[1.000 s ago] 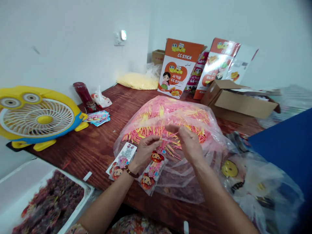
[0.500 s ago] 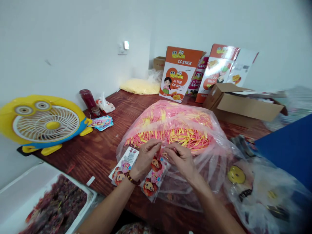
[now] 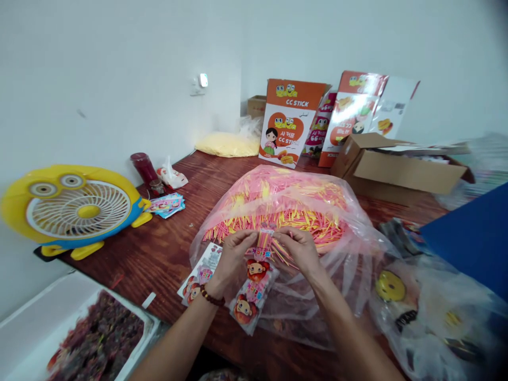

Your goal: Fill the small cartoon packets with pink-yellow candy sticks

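Note:
Between my hands stands a small printed plastic packet [image 3: 265, 241] with pink and yellow sticks showing in its clear upper part. My left hand [image 3: 234, 256] pinches its left edge, thumb against fingertips. At its right edge my right hand [image 3: 299, 248] is closed in a pinch too; a bit of pink shows at its fingers. Just below lie flat packets [image 3: 249, 304] printed with a red-haired cartoon figure, and more packets [image 3: 198, 278] lie left of them, partly behind my left wrist. Beyond my hands a big clear bag [image 3: 273, 182] lies open, heaped with pink and yellow sticks [image 3: 317, 219].
A yellow fan [image 3: 79, 206] and a white foam box [image 3: 39, 312] of dark reddish stuff are at left. Printed cartons [image 3: 288, 124] and an open cardboard box [image 3: 405, 174] stand at the back. A plastic bag [image 3: 432, 312] lies at right.
The packet's top has come up into view between my fingers, with sticks visible inside. My right hand has shifted slightly to the right and up. The view has tilted a little.

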A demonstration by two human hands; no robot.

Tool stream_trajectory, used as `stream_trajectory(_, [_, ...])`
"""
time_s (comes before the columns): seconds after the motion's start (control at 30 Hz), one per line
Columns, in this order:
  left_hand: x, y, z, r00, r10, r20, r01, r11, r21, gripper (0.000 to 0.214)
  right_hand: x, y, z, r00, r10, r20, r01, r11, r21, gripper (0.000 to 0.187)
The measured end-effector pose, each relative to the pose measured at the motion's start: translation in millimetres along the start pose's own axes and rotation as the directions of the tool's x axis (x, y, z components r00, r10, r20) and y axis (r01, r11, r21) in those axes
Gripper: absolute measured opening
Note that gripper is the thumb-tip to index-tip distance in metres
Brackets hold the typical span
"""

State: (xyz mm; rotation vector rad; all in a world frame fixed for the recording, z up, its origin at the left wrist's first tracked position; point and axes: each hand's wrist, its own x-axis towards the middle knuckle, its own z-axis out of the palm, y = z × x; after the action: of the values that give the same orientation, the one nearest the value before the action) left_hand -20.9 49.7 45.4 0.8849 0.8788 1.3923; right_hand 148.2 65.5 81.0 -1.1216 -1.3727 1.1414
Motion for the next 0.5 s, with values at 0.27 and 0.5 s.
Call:
stream_trajectory(0.27, [-2.7, 4.5, -4.7, 0.97, -0.15, 0.19, 0.135, 0.987, 0.088, 0.027, -2.8, 22.0, 6.5, 0.996, 0.083, 0.022, -0.085, 0.986, 0.145, 0.021])
stream_trajectory(0.5, [-3.4, 4.2, -3.8, 0.99, -0.09, 0.104, 0.061, 0.965, 0.256, 0.031, -1.9, 42.8, 8.5, 0.978, 0.134, 0.161, -0.169, 0.959, 0.227, 0.029])
